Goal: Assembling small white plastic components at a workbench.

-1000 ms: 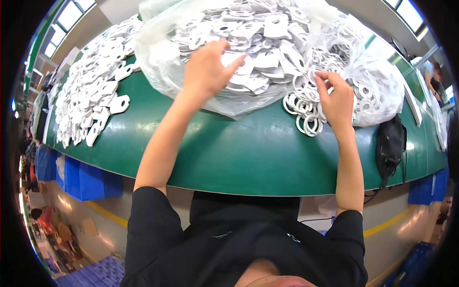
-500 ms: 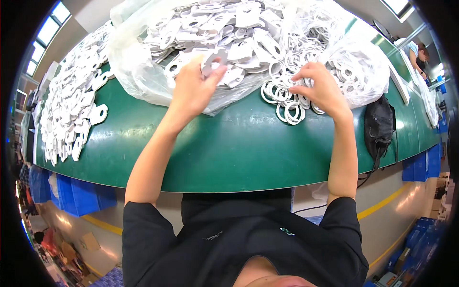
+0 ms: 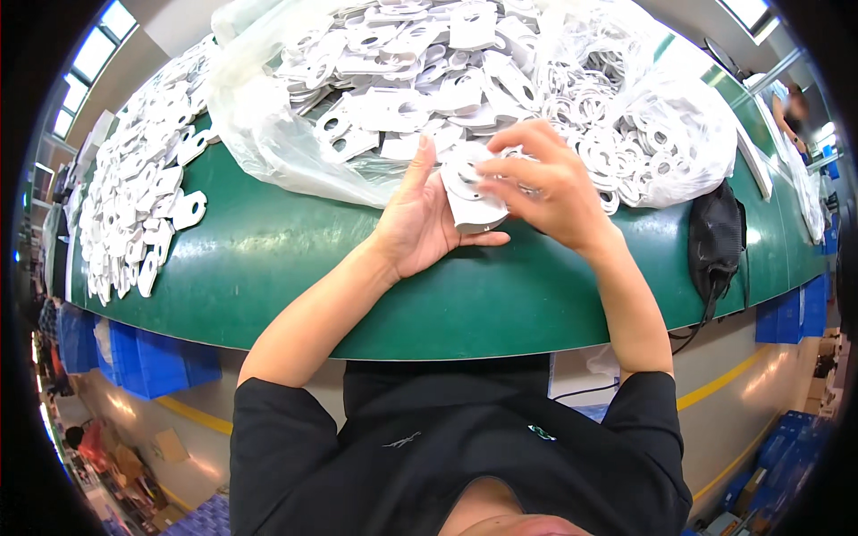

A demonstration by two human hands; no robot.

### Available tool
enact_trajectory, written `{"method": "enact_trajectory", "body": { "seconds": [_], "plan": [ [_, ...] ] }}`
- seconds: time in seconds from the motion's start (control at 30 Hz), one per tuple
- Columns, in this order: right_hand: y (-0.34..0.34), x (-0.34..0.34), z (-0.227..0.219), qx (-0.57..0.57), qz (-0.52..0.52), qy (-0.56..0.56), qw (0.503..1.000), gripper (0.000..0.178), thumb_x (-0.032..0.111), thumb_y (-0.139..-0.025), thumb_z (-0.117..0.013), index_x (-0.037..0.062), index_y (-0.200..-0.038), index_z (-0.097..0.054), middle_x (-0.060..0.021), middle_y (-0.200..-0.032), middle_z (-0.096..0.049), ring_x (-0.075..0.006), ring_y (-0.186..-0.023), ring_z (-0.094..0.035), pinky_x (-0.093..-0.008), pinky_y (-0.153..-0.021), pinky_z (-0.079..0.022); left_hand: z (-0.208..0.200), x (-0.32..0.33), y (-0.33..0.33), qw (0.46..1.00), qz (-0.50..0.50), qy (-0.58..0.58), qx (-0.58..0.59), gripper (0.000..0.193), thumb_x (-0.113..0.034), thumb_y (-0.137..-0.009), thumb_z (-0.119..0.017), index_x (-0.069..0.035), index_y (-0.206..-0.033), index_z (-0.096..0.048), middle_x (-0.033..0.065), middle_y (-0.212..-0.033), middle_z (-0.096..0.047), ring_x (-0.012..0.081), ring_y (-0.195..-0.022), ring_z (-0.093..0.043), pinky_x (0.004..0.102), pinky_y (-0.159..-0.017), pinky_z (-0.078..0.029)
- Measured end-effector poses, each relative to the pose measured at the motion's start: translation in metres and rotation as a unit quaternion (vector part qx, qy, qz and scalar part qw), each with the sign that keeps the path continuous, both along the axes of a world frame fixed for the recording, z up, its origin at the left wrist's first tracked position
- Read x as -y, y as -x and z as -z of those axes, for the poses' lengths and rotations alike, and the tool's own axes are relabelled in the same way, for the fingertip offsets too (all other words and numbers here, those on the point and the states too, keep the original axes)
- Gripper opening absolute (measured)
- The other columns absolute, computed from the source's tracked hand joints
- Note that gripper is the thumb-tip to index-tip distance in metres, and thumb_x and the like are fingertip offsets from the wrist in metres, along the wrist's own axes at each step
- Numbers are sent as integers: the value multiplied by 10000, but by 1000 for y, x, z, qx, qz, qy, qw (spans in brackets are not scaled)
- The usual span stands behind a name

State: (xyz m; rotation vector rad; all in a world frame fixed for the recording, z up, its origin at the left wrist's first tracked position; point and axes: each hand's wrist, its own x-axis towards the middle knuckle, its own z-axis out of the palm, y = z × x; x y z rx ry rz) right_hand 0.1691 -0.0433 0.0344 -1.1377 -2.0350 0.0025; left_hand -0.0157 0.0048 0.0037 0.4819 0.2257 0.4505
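Note:
In front of the heap, my left hand (image 3: 420,223) is turned palm up with its thumb raised, gripping a white plastic plate (image 3: 478,216) with a rounded end. My right hand (image 3: 559,196) bends over the plate from the right, its fingertips at a white ring (image 3: 456,181) on the plate's upper part. Those fingers are slightly blurred and cover part of the ring. Beyond both hands, more white plates with round holes (image 3: 375,112) lie in a clear plastic bag (image 3: 295,156). Loose white rings (image 3: 594,134) are piled to the right of them.
On the left of the green table (image 3: 295,268) spreads a heap of similar white pieces (image 3: 134,205). A black mesh pouch (image 3: 715,237) with a cord lies at the right. Blue bins (image 3: 156,357) stand below the table's left edge. Another person (image 3: 791,116) is at the far right.
Both hands have come together and nearer to me. My left hand has brought a plate from the heap and turned palm up; my right hand has moved left from the rings onto it.

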Motion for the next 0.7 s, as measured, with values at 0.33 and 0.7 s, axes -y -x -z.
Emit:
{"method": "enact_trajectory", "body": {
  "seconds": [0.33,0.7],
  "plan": [
    [-4,-5,7,-27,-47,70,996,149,82,-727,-740,66,-870,-704,-38,-902,-631,-229,-888,-572,-329,-762,-476,12,-2,1,999,-21,6,-34,515,-504,-993,-277,-80,-1203,-480,113,-1031,-599,226,-883,-613,400,-753,-526],
    [2,-3,6,-103,42,-44,993,188,16,-719,-742,43,-898,-694,-83,-971,-640,-226,-930,-592,-319,-799,-474,5,7,-5,916,-164,-215,-295,477,-454,-860,-649,-74,-1101,-490,54,-974,-601,144,-867,-632,357,-665,-561]
  ]
}}
